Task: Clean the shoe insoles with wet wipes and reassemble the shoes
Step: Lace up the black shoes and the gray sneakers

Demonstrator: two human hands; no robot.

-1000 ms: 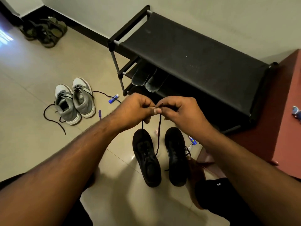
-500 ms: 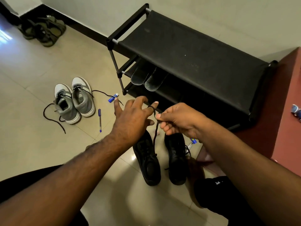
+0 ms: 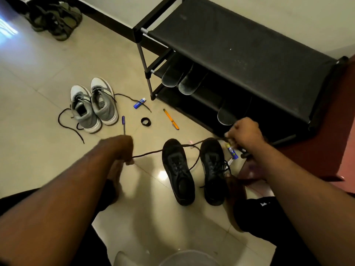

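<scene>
Black lace [image 3: 153,153] now stretched, hands (left hand [image 3: 119,148], right hand [image 3: 244,132]) apart

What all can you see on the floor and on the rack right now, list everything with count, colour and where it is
black shoes: two, black, on the floor between the arms
shoelace: one, dark, stretched between both hands above the black shoes
grey sneakers: two, grey and white, floor at left, laces loose
shoe rack: one, black, against the wall
insoles: three visible, dark, on the rack's lower shelves
green footwear: a pair, olive, far left corner
pens: two, one blue, one orange, on the floor
small tubes: two, blue and white, one by the sneakers, one by the right black shoe
ring-shaped object: one, black, floor
left hand: grips one lace end
right hand: pinches the other end
</scene>
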